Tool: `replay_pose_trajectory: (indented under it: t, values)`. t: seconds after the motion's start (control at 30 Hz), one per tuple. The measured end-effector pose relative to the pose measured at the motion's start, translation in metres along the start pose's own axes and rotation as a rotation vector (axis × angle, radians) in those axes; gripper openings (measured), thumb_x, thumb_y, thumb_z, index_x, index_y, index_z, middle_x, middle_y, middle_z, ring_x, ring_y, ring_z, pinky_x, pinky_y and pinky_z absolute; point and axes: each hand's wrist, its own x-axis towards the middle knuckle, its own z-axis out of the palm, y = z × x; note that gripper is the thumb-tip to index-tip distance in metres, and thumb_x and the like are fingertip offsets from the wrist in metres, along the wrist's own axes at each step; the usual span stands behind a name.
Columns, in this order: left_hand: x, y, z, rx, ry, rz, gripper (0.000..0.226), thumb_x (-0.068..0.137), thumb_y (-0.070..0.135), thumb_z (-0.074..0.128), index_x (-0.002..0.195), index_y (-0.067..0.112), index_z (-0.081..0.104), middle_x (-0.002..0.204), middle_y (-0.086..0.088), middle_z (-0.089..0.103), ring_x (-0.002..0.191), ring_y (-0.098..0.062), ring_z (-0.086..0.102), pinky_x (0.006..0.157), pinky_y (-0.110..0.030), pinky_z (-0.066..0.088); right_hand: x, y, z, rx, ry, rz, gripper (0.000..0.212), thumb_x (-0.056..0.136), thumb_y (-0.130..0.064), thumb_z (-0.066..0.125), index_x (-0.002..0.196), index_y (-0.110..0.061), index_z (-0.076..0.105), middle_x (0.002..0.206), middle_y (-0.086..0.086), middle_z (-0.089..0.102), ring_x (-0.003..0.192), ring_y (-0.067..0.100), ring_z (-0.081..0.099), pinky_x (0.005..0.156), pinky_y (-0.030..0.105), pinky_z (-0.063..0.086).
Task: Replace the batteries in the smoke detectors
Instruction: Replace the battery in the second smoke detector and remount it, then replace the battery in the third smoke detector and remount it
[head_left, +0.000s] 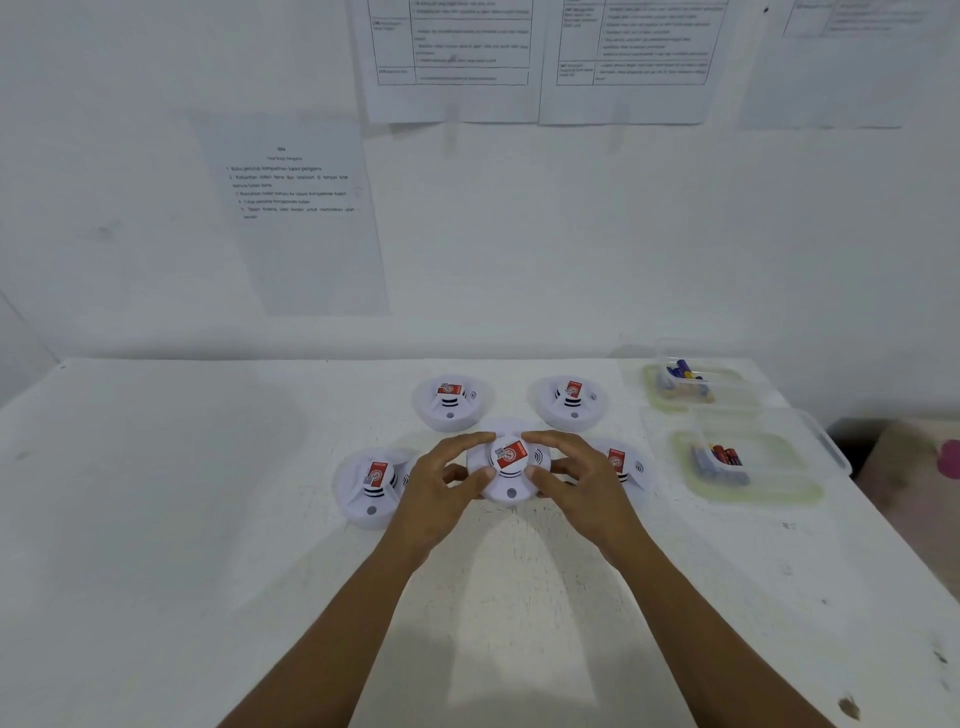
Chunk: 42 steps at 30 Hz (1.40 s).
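The middle smoke detector (510, 470), white and round with a red label on its raised top, sits on the white table (208, 519) at the centre of a group of five. The left hand (447, 480) grips its left edge, fingers curled over the rim and thumb pressed near the top. The right hand (571, 475) grips its right edge in the same manner, thumb on the near side of the raised top. Both hands are closed on this unit; whether it is lifted or resting on the table cannot be told.

The near-left detector (371, 486) lies just beside the left hand. The near-right detector (626, 465) is partly hidden behind the right hand. The far-left detector (451, 401) and far-right detector (570, 401) lie beyond, apart from the hands. All carry red labels and face up.

To the right, two clear plastic boxes stand on green-rimmed lids. The far box (727, 384) holds blue and yellow batteries (684, 371). The near box (779, 457) holds red and dark batteries (723, 456).

Printed sheets (296, 213) are fixed to the white wall behind the table.
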Motion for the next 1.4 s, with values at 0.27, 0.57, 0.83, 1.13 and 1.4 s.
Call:
replay_pose_trajectory:
  t: [0.27,0.57,0.83,1.13,1.4]
  values:
    - [0.0,-0.003,0.0,0.014,0.0,0.004,0.036,0.084,0.027,0.069,0.118,0.034,0.061,0.123,0.003,0.066,0.109,-0.019,0.065,0.085,-0.03,0.057,0.002,0.003,0.002,-0.013,-0.005,-0.02,0.034,0.087,-0.021,0.07,0.118,-0.034,0.061,0.122,-0.01,0.063,0.107,0.015,0.064,0.086,0.031,0.058]
    - [-0.015,-0.021,0.001,0.291,0.024,0.154,0.044,0.082,0.021,0.073,0.117,0.039,0.054,0.125,0.005,0.058,0.113,0.012,0.052,0.088,-0.005,0.042,-0.017,0.02,0.016,-0.095,0.024,-0.11,0.038,0.084,-0.01,0.073,0.12,-0.021,0.065,0.117,-0.01,0.066,0.106,0.004,0.063,0.087,0.023,0.055]
    - [-0.014,-0.028,0.006,0.434,0.076,0.145,0.041,0.085,0.027,0.068,0.109,0.05,0.045,0.111,0.034,0.049,0.102,0.022,0.05,0.088,0.001,0.034,-0.013,0.032,0.027,-0.16,0.052,-0.122,0.034,0.088,-0.013,0.068,0.121,-0.018,0.065,0.116,-0.005,0.068,0.105,0.004,0.063,0.09,0.019,0.052]
    - [-0.006,-0.038,0.007,0.548,0.021,0.099,0.038,0.092,0.041,0.055,0.128,0.038,0.044,0.137,0.005,0.054,0.126,-0.011,0.047,0.11,-0.021,0.03,-0.009,0.04,0.039,-0.159,0.108,-0.116,0.042,0.087,-0.06,0.051,0.125,-0.043,0.058,0.13,0.002,0.061,0.12,0.018,0.058,0.105,0.037,0.046]
    - [-0.008,-0.013,-0.063,1.033,0.028,0.562,0.042,0.093,0.037,0.048,0.124,0.013,0.063,0.129,-0.006,0.063,0.121,-0.024,0.058,0.098,-0.036,0.049,-0.017,0.035,0.039,-0.367,0.196,-0.204,0.044,0.094,-0.044,0.044,0.13,-0.023,0.058,0.139,-0.005,0.055,0.129,0.008,0.048,0.108,0.022,0.036]
